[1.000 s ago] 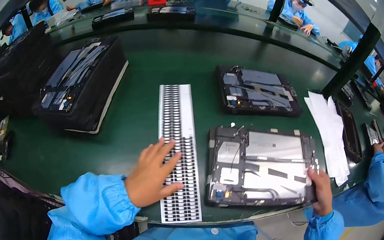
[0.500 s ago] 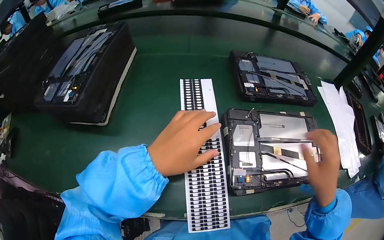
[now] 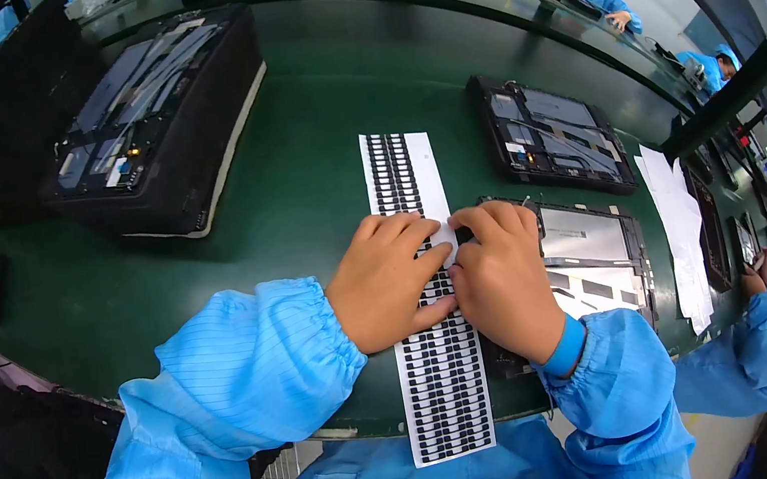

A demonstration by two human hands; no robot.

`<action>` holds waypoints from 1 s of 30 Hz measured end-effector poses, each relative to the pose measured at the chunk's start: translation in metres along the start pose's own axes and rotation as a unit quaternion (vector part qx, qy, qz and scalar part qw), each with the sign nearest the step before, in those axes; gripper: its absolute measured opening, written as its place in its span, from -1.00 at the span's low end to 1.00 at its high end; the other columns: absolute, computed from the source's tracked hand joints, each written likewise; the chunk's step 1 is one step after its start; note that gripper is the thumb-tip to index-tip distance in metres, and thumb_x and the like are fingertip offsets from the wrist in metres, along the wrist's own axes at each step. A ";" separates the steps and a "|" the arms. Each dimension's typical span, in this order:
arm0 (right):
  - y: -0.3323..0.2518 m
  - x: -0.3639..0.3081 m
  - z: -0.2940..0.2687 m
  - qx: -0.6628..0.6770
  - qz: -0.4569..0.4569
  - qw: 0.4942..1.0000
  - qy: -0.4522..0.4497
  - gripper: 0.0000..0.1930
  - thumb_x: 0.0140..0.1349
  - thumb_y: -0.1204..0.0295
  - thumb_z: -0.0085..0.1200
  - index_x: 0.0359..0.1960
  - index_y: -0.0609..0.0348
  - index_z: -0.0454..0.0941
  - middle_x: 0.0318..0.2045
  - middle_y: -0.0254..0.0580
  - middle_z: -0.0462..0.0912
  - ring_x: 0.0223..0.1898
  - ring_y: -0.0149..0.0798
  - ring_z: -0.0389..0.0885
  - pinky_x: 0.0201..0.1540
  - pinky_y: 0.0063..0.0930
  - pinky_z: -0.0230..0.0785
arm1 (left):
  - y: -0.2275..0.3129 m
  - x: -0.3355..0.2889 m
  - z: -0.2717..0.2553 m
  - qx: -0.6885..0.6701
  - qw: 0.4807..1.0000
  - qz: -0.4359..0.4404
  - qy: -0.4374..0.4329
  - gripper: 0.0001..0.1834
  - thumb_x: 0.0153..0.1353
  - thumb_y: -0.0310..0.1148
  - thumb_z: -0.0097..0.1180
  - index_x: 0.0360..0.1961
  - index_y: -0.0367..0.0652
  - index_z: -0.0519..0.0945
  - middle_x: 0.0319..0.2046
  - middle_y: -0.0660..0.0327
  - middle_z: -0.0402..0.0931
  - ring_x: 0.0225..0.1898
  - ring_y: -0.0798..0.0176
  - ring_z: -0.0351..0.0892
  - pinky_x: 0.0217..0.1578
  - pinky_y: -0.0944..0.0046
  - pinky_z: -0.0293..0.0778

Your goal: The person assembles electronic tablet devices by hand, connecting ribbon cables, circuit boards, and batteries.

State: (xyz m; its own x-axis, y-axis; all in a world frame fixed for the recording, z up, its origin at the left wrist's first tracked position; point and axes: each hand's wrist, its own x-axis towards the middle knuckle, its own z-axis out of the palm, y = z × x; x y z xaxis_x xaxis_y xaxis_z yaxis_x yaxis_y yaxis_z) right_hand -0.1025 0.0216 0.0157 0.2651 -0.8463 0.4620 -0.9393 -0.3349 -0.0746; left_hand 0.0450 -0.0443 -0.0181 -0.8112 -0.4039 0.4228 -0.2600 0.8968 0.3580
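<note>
On the patterned sheet (image 3: 445, 392), left hand (image 3: 386, 285) splays, right hand (image 3: 508, 285) curls.

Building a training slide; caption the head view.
Left hand and right hand close together at a white sheet of small black pieces, beside a silver-topped device.

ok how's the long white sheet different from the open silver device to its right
The sheet is long, narrow and flat; the device is broader and thicker. The sheet bears rows of small black shapes; the device shows silver panels in a dark frame. The sheet overhangs the near edge of the table; the device does not. Both rest on the green table.
</note>
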 end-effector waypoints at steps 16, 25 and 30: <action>0.038 -0.110 -0.127 0.364 0.316 0.876 0.029 -0.91 -0.12 0.64 0.07 -0.51 0.26 0.52 -0.18 -0.02 0.51 -0.10 -0.16 0.44 0.00 -0.34 0.23 | 0.010 0.005 -0.009 -0.015 0.999 0.040 -0.016 -0.39 -0.03 -0.29 0.21 0.06 -0.29 0.35 0.05 -0.01 0.31 0.13 -0.04 0.24 0.10 0.00 0.11; 0.039 -0.122 -0.102 0.423 0.284 0.860 -0.024 -0.92 -0.26 0.61 0.09 -0.62 0.25 0.51 -0.09 -0.01 0.49 -0.07 -0.06 0.40 0.00 -0.31 0.19 | 0.060 0.011 0.007 -0.074 0.942 0.328 -0.010 -0.71 0.05 -0.45 0.07 -0.15 -0.23 0.53 -0.16 0.09 0.51 -0.14 0.11 0.51 -0.18 0.20 0.44; 0.038 -0.123 -0.087 0.373 0.268 0.888 -0.004 -0.92 -0.27 0.60 0.08 -0.64 0.27 0.47 -0.09 0.05 0.49 -0.09 -0.01 0.39 -0.03 -0.28 0.22 | 0.059 0.010 0.002 -0.063 0.934 0.344 -0.072 -0.71 0.08 -0.52 0.00 -0.12 -0.23 0.53 -0.17 0.12 0.52 -0.11 0.14 0.51 -0.12 0.23 0.43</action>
State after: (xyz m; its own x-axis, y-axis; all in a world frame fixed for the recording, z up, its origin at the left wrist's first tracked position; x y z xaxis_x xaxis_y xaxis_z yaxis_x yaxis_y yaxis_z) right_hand -0.1897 0.1488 0.0325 -0.1726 -0.9690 0.1767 -0.5267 -0.0608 -0.8479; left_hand 0.0205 0.0052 0.0052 -0.8281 0.2969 0.4755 0.4051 0.9032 0.1416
